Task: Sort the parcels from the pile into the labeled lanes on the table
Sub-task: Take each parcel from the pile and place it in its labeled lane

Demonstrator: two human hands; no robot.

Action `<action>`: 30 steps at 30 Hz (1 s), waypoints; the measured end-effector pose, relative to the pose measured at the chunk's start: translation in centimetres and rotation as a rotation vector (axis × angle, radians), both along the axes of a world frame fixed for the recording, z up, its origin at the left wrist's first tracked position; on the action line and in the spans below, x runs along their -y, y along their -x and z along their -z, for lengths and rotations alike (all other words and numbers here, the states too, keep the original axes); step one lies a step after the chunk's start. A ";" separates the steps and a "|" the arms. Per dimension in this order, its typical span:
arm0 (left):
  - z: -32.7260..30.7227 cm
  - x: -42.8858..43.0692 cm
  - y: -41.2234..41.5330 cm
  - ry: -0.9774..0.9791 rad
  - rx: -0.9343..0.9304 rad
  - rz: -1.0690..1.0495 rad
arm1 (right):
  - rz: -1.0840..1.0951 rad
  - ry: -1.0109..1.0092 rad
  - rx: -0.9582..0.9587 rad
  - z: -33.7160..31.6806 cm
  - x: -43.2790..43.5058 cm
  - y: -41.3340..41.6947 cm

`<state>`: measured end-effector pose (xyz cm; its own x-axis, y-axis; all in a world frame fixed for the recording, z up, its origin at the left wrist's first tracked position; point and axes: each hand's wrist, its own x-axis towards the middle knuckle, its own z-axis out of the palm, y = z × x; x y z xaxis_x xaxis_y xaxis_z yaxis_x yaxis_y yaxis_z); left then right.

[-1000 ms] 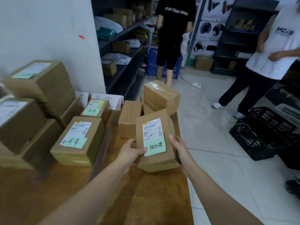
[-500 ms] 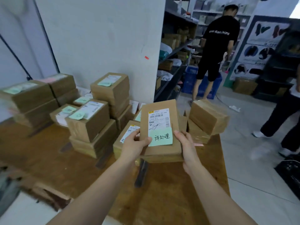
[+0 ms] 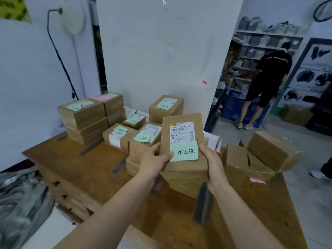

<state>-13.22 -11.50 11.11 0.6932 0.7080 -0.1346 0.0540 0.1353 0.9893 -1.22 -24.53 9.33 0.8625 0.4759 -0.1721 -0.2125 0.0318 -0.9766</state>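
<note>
1. The parcel [image 3: 183,141] is held up off the surface [image 3: 86,168], tilted toward its carrier, above another box [image 3: 186,186]. The left grip [image 3: 154,159] and right grip [image 3: 213,164] each grasp one side, thumbs on the top face.
2. I'd read the green note [image 3: 184,151] first and match it to the notes on the boxes already down. Then lower the parcel flat in its lane, square to the dark tape strips [image 3: 203,202], note up.
3. Count: one parcel in hand, about three boxes waiting in the pile [image 3: 260,155] at the right, roughly ten sorted boxes left and middle, and five strips visible.
</note>
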 end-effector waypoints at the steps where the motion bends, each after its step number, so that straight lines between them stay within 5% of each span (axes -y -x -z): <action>1: -0.3 -0.7 0.6 -0.007 0.005 0.001 | -0.002 -0.001 0.008 -0.4 -0.8 0.5; 30: -5.0 -15.6 7.6 -0.096 0.007 -0.080 | -0.133 -0.103 0.004 -4.7 -16.4 6.4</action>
<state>-20.83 4.08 16.15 0.6349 0.7704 -0.0587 0.0399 0.0433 0.9983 -7.61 -8.14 14.04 0.7914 0.6006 -0.1136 -0.2180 0.1036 -0.9704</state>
